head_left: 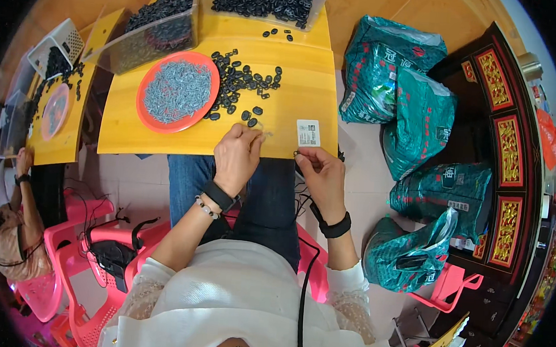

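Black and small, a piece (296, 153) at the near edge of the yellow surface (122, 126) could drop to the tiled floor (361, 188) if the right hand (324, 174), narrowly pinched and seemingly holding it, slackened. The left hand (235, 158) is curled with fingertips together, contents hidden; beyond it lie loose black oval plastic pieces (234, 98), right of a round red plate (140, 104) of grey metal pins (178, 91).

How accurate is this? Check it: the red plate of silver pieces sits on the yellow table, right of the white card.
Wrong side: the head view shows the red plate of silver pieces left of the white card, on the yellow table as you said.
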A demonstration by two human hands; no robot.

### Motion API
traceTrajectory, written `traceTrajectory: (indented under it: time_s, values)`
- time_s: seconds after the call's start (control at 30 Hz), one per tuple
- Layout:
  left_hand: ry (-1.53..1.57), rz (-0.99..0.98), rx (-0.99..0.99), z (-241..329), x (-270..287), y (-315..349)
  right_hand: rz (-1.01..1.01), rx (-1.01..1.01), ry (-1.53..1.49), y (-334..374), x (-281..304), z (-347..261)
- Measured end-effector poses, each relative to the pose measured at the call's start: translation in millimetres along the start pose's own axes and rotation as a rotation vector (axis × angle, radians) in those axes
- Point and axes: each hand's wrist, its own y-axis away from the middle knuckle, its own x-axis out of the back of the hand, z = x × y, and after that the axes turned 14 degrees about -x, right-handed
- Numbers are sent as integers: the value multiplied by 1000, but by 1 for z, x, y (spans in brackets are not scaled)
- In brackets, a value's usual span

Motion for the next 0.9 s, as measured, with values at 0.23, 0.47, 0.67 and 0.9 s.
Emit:
traceTrajectory:
  time_s: [0.23,0.47,0.67,0.9]
  values:
    - [-12,17,-13,-1,1,1,-27,20,31,0,-1,-1]
    - [-33,13,-4,-1,0,2,-19,28,22,4,-4,-5]
    - [-71,-20,5,-1,0,1,-1,53,46,7,-6,-3]
    - [-85,-6,-10,2,-1,0,-3,81,12,8,-5,-4]
